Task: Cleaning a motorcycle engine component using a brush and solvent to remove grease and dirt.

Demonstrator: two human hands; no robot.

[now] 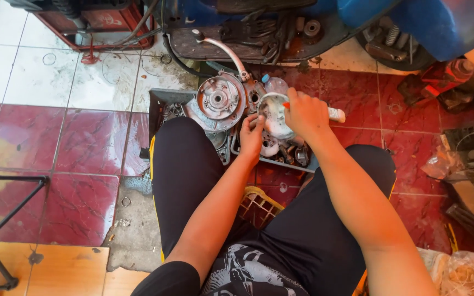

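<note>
My left hand (252, 137) grips the near edge of a pale oval engine cover (275, 118) held over a grey metal tray (157, 101). My right hand (305, 112) is closed around a white tube with an orange tip (337, 114), its tip against the cover's rim. A round silver engine casing (220, 100) with a curved chrome lever (227, 53) lies in the tray just left of the cover. Small metal parts (294, 153) sit in the tray under my hands.
A blue scooter body (440, 24) and its footboard (237, 35) stand behind the tray. A red machine (105, 19) is at the back left, and a red tool (440, 79) at the right. I sit on a yellow crate (256, 205). Clutter and plastic bags (467, 268) fill the right side.
</note>
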